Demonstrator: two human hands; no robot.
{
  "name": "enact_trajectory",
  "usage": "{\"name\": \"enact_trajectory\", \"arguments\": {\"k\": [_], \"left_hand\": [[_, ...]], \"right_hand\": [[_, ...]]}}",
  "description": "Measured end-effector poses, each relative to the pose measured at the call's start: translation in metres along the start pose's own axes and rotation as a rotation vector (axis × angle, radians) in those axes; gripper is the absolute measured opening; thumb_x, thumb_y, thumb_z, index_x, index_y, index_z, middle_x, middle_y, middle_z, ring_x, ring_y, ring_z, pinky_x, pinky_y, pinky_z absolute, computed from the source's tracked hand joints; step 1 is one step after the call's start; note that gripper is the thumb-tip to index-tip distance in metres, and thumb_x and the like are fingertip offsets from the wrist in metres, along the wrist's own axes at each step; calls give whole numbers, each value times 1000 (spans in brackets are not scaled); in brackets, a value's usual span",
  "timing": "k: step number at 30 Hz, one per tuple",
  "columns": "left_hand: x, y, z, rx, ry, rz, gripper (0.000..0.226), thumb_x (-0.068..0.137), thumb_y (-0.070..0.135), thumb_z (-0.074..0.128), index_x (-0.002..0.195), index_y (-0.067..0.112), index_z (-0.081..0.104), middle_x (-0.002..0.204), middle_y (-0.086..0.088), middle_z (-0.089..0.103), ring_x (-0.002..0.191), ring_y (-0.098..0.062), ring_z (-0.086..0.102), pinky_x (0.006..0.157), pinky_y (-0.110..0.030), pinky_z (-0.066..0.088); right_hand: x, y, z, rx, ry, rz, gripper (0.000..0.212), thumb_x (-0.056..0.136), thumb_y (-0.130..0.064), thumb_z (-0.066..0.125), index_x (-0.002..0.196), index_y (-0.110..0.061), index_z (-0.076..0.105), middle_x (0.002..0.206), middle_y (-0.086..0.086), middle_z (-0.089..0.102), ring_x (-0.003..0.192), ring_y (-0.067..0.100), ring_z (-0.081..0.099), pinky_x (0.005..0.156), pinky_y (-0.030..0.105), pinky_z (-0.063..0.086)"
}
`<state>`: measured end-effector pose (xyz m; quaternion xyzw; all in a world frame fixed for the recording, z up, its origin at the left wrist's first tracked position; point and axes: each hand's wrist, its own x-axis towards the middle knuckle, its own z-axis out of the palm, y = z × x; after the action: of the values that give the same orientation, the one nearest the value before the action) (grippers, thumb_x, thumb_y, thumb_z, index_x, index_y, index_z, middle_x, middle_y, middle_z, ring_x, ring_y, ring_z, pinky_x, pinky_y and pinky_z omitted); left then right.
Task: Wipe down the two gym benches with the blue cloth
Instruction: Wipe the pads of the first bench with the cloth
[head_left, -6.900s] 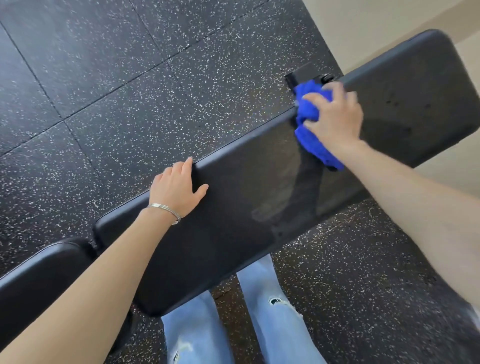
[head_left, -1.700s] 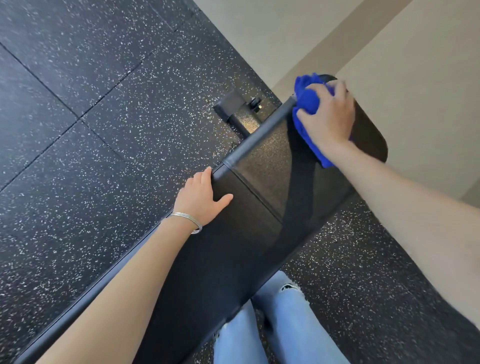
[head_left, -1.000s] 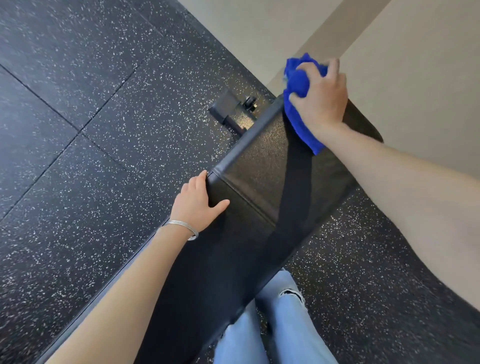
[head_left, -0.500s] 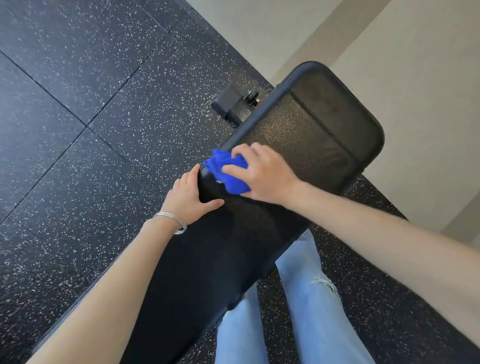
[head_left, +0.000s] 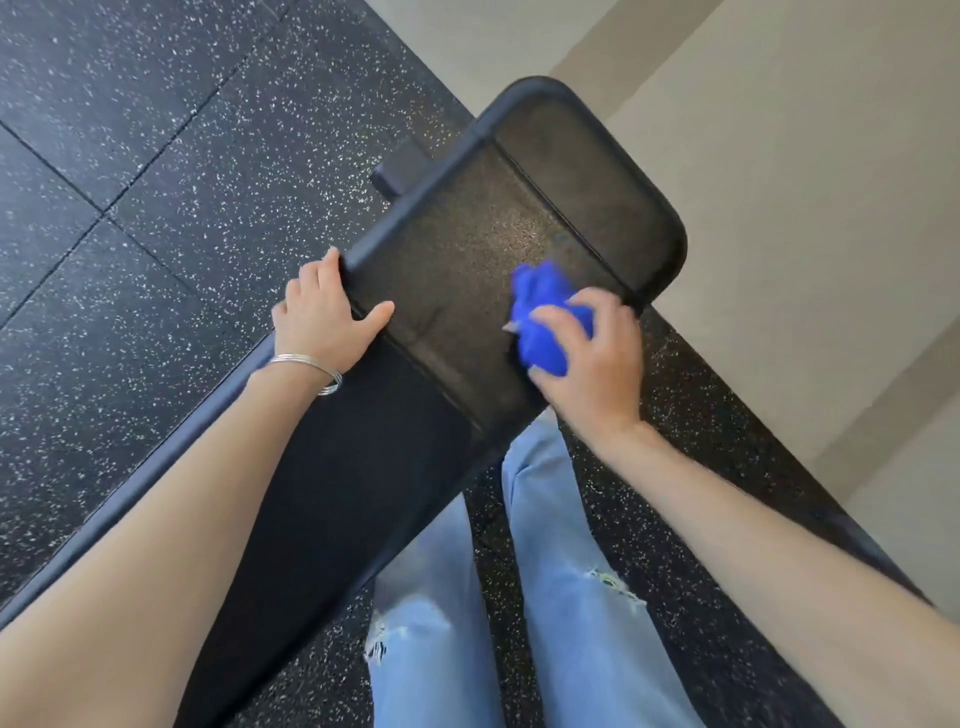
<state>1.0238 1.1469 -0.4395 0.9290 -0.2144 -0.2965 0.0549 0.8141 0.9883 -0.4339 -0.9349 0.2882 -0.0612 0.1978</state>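
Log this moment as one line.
phase: wiping | right hand: grips cloth, on bench near side | left hand: rests on bench far edge | cloth: bunched, blurred

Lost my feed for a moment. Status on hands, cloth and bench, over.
Right hand grips blue cloth on bench, near its end. Left hand rests on far edge. Nothing in the way.

1. I am bunching the blue cloth (head_left: 540, 317) into a crumpled, bright wad, blurred at its edges. My right hand (head_left: 592, 364) is gripping it, fingers curling over the top, and it is lying on the pad close to the right-hand long edge, near the rounded end.
2. The bench (head_left: 457, 249) is running diagonally from lower left to upper right, its long black padded top crossed by seam lines. My left hand (head_left: 322, 317) is resting on its left edge.
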Motion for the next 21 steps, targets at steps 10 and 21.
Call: {"name": "enact_trajectory", "arguments": {"k": [10,21], "left_hand": [[-2,10,-5,53,-27,-32,80,87,44,58,147,6,21,148,-19,30,133,-40,31,108,-52,28],[-4,23,9,3,80,-133,81,87,42,60,146,3,21,147,-22,30,134,-42,28,113,-50,18]], "right_hand": [[-6,36,-10,-53,-102,-674,32,72,-1,63,91,-24,72,102,10,67,67,30,60,57,35,48],[104,112,-64,-14,-83,-156,43,67,-24,68,109,-19,67,112,18,56,94,38,54,83,42,46]]}}
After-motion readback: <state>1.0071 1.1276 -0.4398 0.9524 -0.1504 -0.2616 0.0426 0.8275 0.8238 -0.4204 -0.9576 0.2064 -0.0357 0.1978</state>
